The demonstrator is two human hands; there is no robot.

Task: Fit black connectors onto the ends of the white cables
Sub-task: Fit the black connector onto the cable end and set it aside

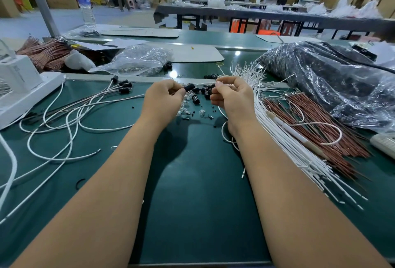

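Both hands meet over the green table (pixel 192 182): the left hand (pixel 164 98) pinches a black connector (pixel 189 87), the right hand (pixel 232 96) pinches a white cable (pixel 205 84), loose connectors (pixel 205 92) lying just beyond.

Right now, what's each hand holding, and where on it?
Left hand pinches a black connector by its near end. Right hand pinches a white cable close to its tip.

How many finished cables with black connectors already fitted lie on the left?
4 that I can make out: one connector farthest back, then three stacked closely at and. More may hide among the tangled white cables.
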